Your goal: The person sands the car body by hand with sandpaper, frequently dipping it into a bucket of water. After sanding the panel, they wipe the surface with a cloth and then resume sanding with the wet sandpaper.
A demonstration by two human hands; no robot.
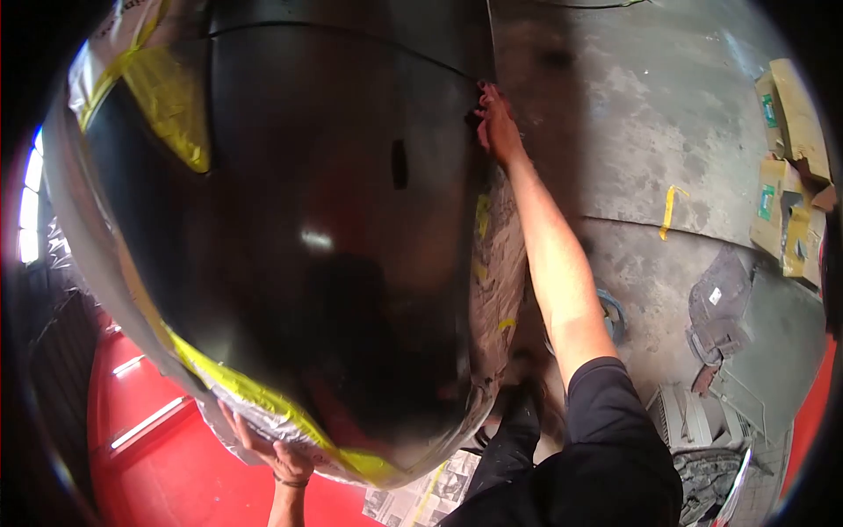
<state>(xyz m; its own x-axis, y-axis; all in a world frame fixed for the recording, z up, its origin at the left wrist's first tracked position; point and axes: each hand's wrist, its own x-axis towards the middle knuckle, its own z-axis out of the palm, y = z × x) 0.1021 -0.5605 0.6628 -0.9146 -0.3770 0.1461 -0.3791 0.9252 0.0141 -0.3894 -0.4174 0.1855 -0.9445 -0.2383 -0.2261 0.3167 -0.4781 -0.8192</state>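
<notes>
A large glossy black car body panel (351,263) fills the middle of the head view. Yellow masking tape (255,395) and clear plastic film line its lower edge, and another taped patch (167,101) sits at its upper left. At the panel's upper right edge, my right hand (500,132) is closed on a pinkish-red cloth (483,123), with the arm stretched out. My left hand (272,452) rests against the film-covered lower left edge, fingers extended along it and nothing visible in them. Part of those fingers is hard to make out.
Crumpled masking film (499,290) hangs along the panel's right side. A red painted surface (176,457) lies at lower left, newspaper (426,496) below. Torn cardboard boxes (790,193), a yellow tape strip (670,211) and a grey plastic part (698,417) lie on the right.
</notes>
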